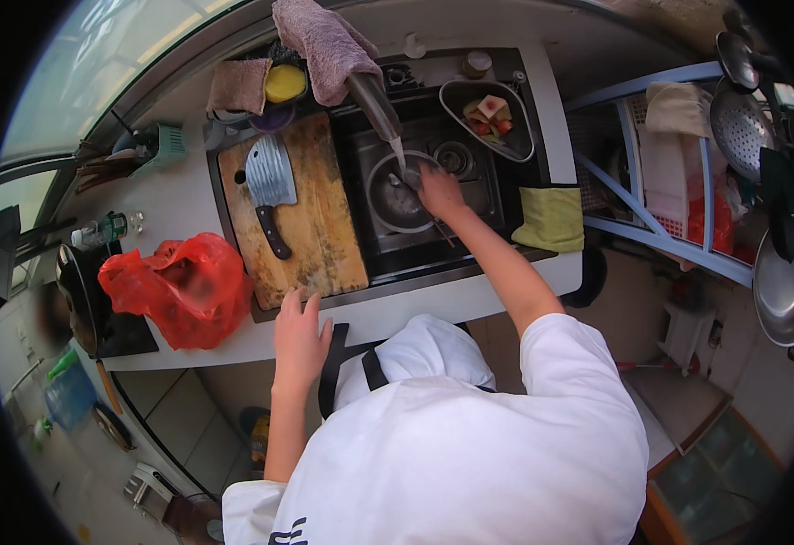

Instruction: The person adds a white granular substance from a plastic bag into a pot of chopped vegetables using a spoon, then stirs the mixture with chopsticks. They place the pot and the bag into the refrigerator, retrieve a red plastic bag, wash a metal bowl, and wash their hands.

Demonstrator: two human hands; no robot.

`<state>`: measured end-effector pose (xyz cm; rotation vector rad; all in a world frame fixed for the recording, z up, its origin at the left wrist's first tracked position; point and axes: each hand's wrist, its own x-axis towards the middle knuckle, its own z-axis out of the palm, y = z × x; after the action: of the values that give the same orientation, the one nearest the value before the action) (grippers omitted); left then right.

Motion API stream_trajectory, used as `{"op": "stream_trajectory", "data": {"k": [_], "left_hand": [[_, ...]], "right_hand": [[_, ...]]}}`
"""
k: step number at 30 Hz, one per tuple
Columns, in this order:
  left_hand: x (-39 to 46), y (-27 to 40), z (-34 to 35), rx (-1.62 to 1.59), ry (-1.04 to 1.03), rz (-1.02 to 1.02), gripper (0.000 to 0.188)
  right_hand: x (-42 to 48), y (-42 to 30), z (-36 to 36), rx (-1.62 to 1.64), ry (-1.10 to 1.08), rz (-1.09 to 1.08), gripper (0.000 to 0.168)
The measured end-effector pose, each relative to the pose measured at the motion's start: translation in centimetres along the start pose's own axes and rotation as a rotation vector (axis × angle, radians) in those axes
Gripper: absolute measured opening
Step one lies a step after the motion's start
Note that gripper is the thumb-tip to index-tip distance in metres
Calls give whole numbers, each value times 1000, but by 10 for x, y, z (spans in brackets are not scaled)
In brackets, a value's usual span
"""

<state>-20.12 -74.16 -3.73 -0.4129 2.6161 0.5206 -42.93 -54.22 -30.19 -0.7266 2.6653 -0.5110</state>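
Note:
My right hand (442, 192) reaches over a round metal bowl (382, 204) in the sink. Water runs from the faucet (374, 109) into the bowl beside my fingers. A thin brown stick (444, 235), perhaps a chopstick, juts out below that hand; whether I grip it is unclear. What lies under my fingertips is hidden. My left hand (299, 334) is open, its fingertips at the front edge of a stained wooden cutting board (325, 225). On the board lies a cleaver (271, 174) with a black handle (273, 233).
A red plastic bag (186, 286) sits left of the board, near a plastic bottle (107, 229) and a black pan (77, 300). A strainer basket with food scraps (489, 119) occupies the sink's back right corner. A green cloth (550, 218) drapes over the counter's right edge.

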Motion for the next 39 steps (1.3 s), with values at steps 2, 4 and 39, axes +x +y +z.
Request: {"op": "stream_trajectory", "data": {"k": [2,4,39], "left_hand": [[3,7,4,-15,-8,27,40],[6,17,3,-21,1,60,39],[-1,3,3,-64,-13,106,39]], "right_hand": [[-18,11,44,-114,-85,50,58],[-28,12,69,-219,-72,43,52],[-67,-43,-65,1142,-309,436,28]]}}
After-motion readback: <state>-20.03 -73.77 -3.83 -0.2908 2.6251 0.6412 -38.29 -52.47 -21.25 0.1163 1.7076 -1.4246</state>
